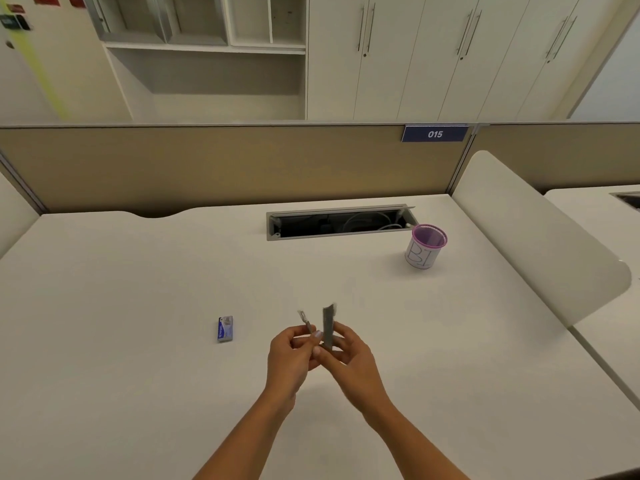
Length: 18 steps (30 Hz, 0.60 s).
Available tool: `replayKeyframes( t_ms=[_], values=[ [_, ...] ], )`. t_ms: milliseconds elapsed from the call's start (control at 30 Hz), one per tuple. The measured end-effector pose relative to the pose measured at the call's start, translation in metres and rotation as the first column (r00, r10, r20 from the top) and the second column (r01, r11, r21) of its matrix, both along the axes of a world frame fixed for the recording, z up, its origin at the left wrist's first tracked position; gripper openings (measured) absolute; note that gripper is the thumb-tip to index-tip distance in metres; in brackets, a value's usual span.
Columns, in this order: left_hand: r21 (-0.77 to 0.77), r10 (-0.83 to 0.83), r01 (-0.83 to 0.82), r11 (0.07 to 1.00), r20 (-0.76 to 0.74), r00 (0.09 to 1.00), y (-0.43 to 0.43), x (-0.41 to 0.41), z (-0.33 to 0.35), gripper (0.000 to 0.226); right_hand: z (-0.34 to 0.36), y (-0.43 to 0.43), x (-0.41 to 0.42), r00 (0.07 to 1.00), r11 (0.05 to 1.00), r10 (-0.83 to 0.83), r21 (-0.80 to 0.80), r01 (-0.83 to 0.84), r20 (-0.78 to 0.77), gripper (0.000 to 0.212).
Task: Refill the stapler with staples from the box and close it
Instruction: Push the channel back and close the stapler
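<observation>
Two hands were there, one left hand (292, 355) and one right hand (349, 358). One stapler (328, 323) stood between their fingers (341, 332), showing as two metal parts. One box of staples (225, 329) lay on the one table (138, 289), left of the fingers. Beyond the fingers to the right stood one mesh pen cup (425, 247); beyond them lay one open cable hatch (339, 223), and farther off hung one blue number plate (435, 134). Six cupboard handles (371, 27), in three pairs, showed farthest from the fingers

white desk (138, 289) | beige partition (207, 161) | white cabinets (433, 57)
</observation>
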<state>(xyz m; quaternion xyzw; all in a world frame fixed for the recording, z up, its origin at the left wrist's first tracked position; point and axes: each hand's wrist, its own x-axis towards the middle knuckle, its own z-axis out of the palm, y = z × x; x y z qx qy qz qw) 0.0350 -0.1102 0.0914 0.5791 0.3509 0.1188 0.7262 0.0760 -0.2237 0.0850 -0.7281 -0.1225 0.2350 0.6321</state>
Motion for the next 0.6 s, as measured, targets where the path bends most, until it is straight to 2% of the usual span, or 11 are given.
replayKeyframes(
  t_ms=[67,133,300,367,500,600],
  values=[
    [-0.003,0.017,-0.017,1.000,-0.010,1.000,0.002,0.001,-0.003,0.014,0.001,0.003,0.001,0.994,0.996,-0.014,-0.091,0.024,0.106,0.047],
    [0.000,0.030,-0.030,1.000,-0.020,0.999,0.005,0.004,-0.006,0.015,0.002,0.005,0.003,0.990,0.991,-0.004,-0.135,0.023,0.138,0.046],
    [0.062,-0.001,0.003,0.998,-0.038,0.999,0.007,0.017,-0.011,0.016,-0.008,0.008,0.009,0.980,0.976,-0.016,-0.210,0.058,0.199,0.010],
    [0.099,-0.030,0.035,0.994,-0.054,0.998,0.008,0.023,-0.013,0.014,-0.014,0.010,0.012,0.979,0.975,-0.027,-0.211,0.070,0.202,0.004],
    [0.168,-0.115,0.129,0.977,-0.090,0.989,0.016,0.035,-0.015,0.012,-0.022,0.011,0.017,0.978,0.984,-0.036,-0.161,0.070,0.206,0.021],
    [0.199,-0.182,0.199,0.959,-0.102,0.978,0.021,0.045,-0.014,0.010,-0.025,0.009,0.026,0.987,0.994,-0.087,-0.055,0.095,0.134,0.008]
  ],
)
